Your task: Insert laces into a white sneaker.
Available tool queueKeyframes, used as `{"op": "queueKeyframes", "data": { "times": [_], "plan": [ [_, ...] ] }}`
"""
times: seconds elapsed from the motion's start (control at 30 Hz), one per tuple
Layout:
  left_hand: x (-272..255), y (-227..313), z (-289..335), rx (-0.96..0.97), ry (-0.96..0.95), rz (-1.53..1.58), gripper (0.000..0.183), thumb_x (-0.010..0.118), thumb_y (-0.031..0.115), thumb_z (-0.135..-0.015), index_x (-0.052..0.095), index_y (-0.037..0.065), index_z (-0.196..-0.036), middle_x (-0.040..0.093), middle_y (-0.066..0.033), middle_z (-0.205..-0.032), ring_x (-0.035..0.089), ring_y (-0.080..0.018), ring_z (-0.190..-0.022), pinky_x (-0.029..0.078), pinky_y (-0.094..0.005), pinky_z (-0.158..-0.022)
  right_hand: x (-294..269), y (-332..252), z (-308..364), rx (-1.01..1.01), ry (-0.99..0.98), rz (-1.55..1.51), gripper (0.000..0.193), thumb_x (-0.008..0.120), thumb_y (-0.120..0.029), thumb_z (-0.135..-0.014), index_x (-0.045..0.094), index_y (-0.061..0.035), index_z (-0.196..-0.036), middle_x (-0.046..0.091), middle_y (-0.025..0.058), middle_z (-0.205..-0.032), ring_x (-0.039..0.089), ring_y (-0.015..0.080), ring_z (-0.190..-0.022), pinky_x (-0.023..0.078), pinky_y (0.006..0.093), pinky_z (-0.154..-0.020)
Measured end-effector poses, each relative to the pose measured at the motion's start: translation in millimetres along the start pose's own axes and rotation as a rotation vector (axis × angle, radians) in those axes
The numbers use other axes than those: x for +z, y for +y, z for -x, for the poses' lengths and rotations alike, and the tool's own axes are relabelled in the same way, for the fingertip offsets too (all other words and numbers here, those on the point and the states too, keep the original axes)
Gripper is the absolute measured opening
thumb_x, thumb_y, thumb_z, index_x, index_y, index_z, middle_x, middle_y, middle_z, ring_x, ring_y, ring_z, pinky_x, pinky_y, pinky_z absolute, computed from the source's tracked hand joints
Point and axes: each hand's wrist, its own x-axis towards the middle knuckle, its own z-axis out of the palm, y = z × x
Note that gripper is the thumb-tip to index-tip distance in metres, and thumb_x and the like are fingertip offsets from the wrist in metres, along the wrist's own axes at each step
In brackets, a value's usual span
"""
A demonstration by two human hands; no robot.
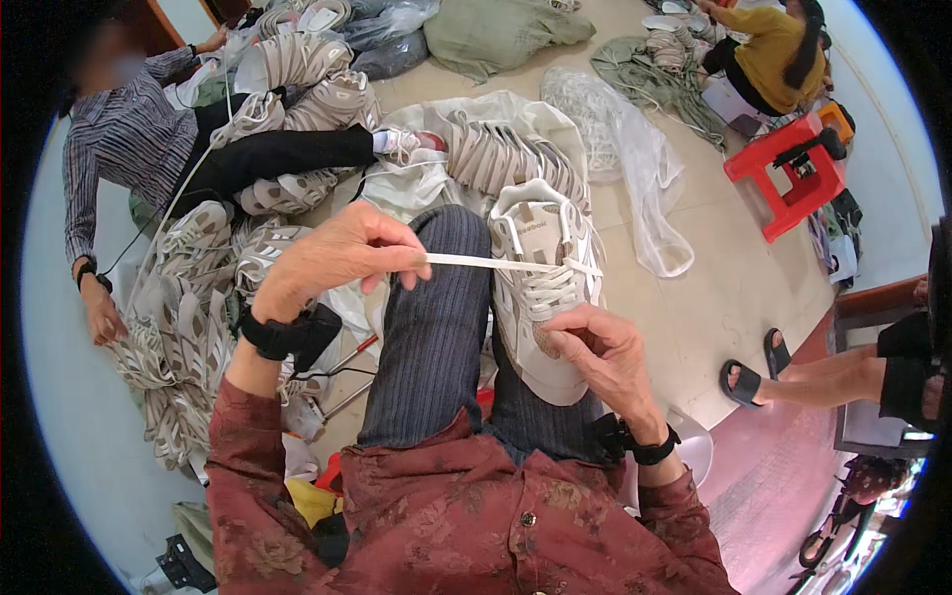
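A beige and white sneaker point(557, 372) lies on my right thigh, its toe toward me and white laces crossing its tongue. My left hand point(342, 253), fingers closed in a pinch, holds a white shoelace point(486, 262). The lace runs taut and nearly level from those fingers to the upper eyelets of the sneaker. My right hand point(607, 357) is closed against the side of the sneaker near its toe, thumb and forefinger together by the lowest lace rows. Its other fingers are partly hidden.
Beside my left leg lies a heap of similar sneakers point(188, 337); a row of sneakers point(506, 154) sits ahead on white plastic. A clear plastic bag point(650, 198) lies on the floor, and a red stool point(788, 178) stands at right. Co-workers sit at left and far right; sandalled feet point(749, 382) show at right.
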Motion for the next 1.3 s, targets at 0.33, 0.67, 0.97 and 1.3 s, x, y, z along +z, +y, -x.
{"op": "queueKeyframes", "data": {
  "times": [0.33, 0.67, 0.97, 1.3],
  "plan": [
    [-44.0, -15.5, 35.4, -0.125, 0.089, 0.075, 0.021, 0.065, 0.018, -0.090, 0.075, 0.000, -0.084, 0.069, -0.0018, -0.071, 0.048, -0.0024, -0.049, 0.036, -0.0187, -0.046, -22.6, -3.8, -10.2, 0.223, 0.015, -0.153, 0.013, 0.065, -0.006, -0.096, 0.072, -0.0016, -0.105, 0.069, 0.0024, -0.083, 0.061, 0.0053, -0.069, 0.047, 0.0191, -0.059],
    [-69.5, -32.5, 63.5, -0.089, 0.239, 0.125, 0.018, 0.064, 0.013, -0.089, 0.074, -0.001, -0.083, 0.068, -0.0031, -0.070, 0.050, -0.0032, -0.048, 0.039, -0.0181, -0.047, -38.8, -2.7, -18.4, 0.220, 0.100, -0.297, 0.012, 0.064, -0.007, -0.097, 0.071, -0.0004, -0.103, 0.068, 0.0031, -0.080, 0.059, 0.0068, -0.065, 0.046, 0.0203, -0.055],
    [-82.8, -23.3, 80.5, 0.021, 0.218, 0.051, 0.017, 0.063, 0.011, -0.089, 0.073, -0.001, -0.082, 0.067, -0.0068, -0.070, 0.049, -0.0051, -0.046, 0.038, -0.0183, -0.044, -51.6, 6.4, -29.8, 0.203, 0.165, -0.263, 0.014, 0.064, -0.009, -0.097, 0.070, 0.0017, -0.103, 0.066, 0.0032, -0.079, 0.056, 0.0067, -0.063, 0.042, 0.0203, -0.056],
    [-61.1, 18.3, 95.9, 0.057, 0.190, 0.233, 0.021, 0.064, 0.013, -0.088, 0.072, -0.006, -0.083, 0.067, -0.0098, -0.066, 0.051, -0.0074, -0.041, 0.038, -0.0182, -0.038, -50.3, 5.9, -36.9, 0.212, 0.141, -0.219, 0.015, 0.065, -0.010, -0.096, 0.071, 0.0019, -0.103, 0.067, 0.0022, -0.078, 0.056, 0.0056, -0.064, 0.043, 0.0194, -0.057]
  ]
}}
